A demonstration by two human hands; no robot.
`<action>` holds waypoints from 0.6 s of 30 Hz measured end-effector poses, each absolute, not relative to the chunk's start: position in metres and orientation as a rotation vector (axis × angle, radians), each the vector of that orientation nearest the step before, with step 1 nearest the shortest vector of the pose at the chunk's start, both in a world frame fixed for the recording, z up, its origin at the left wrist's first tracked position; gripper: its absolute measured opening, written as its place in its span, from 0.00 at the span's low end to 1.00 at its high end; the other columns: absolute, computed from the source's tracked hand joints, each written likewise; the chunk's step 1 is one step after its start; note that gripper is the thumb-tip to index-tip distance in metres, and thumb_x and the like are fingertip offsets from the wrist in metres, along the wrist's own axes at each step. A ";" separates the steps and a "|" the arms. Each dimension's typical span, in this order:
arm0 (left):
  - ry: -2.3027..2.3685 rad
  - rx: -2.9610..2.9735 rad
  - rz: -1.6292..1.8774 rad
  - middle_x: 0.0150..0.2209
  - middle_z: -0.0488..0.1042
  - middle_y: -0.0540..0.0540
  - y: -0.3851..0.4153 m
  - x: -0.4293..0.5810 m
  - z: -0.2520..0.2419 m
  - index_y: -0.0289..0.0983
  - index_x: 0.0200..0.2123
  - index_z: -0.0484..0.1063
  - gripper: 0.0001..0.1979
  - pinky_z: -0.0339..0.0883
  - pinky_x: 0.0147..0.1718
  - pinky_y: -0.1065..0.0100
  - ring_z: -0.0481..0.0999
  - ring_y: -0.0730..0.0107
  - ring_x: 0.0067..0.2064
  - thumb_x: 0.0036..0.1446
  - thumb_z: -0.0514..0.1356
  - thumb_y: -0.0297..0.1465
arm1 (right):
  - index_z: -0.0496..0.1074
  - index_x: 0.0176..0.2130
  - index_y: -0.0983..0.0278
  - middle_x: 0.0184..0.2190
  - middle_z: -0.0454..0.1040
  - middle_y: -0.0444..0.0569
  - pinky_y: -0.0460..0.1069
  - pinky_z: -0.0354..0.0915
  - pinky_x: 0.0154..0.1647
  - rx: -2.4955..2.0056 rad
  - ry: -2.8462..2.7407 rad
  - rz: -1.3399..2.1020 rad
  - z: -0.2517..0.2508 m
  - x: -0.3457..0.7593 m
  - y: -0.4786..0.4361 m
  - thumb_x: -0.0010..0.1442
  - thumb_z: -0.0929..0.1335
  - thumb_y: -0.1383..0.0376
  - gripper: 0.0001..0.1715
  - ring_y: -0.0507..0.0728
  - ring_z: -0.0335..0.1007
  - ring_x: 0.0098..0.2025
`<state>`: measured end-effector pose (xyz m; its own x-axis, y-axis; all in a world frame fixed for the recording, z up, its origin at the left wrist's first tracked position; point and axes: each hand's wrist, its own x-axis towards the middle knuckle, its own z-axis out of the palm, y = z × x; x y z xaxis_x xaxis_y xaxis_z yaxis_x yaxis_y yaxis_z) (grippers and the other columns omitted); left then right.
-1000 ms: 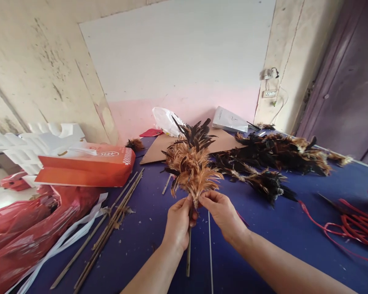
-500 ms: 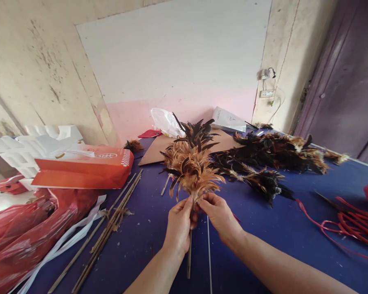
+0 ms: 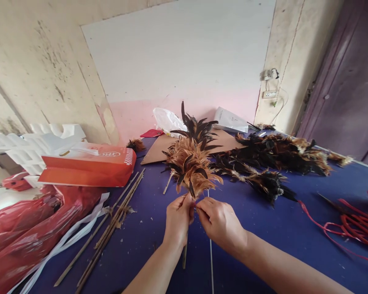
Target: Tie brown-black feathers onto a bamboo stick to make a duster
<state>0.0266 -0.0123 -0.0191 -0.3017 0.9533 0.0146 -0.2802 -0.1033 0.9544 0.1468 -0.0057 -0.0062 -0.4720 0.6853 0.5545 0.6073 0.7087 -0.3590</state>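
Note:
My left hand (image 3: 178,220) is closed around the stick of a feather duster (image 3: 193,165), just below its lowest feathers. The duster points away from me, with brown feathers along its length and long black ones at the far tip. Below my left hand the bare end of the stick (image 3: 184,255) sticks out. My right hand (image 3: 222,222) is pinched shut close to the stick, beside the base of the feathers. A thin red string shows a little at its fingertips; most of it is hidden by the fingers.
Loose sticks (image 3: 110,232) lie left on the blue table (image 3: 147,253), near an orange paper bag (image 3: 88,169) and red plastic bags (image 3: 70,216). Black-brown feather bundles (image 3: 282,153) lie right, with coiled red string (image 3: 355,224). Cardboard (image 3: 156,149) lies behind the duster.
My right hand has turned, its fingers curling in more and its back facing up. The stick's lower end has shifted slightly left and up. My left hand keeps its grip.

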 end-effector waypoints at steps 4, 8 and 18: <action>1.168 1.050 1.586 0.14 0.54 0.57 -0.011 0.025 -0.027 0.36 0.17 0.63 0.18 0.44 0.16 0.74 0.51 0.80 0.17 0.47 0.60 0.42 | 0.65 0.25 0.64 0.24 0.70 0.47 0.46 0.52 0.27 -0.855 -2.355 0.000 0.003 0.149 -0.010 0.58 0.59 0.69 0.12 0.52 0.63 0.26; 1.251 1.308 1.547 0.18 0.61 0.53 -0.012 0.026 -0.027 0.35 0.23 0.71 0.15 0.48 0.19 0.74 0.55 0.77 0.20 0.52 0.57 0.40 | 0.65 0.24 0.64 0.23 0.68 0.46 0.46 0.54 0.29 -0.832 -2.309 0.076 0.011 0.157 -0.002 0.58 0.60 0.69 0.12 0.52 0.62 0.26; 1.250 1.660 1.589 0.24 0.65 0.49 -0.033 0.039 -0.006 0.39 0.27 0.75 0.04 0.55 0.27 0.72 0.62 0.71 0.26 0.50 0.59 0.26 | 0.69 0.27 0.63 0.24 0.71 0.46 0.48 0.60 0.37 -0.783 -2.080 0.122 0.016 0.170 0.004 0.56 0.62 0.67 0.09 0.54 0.66 0.30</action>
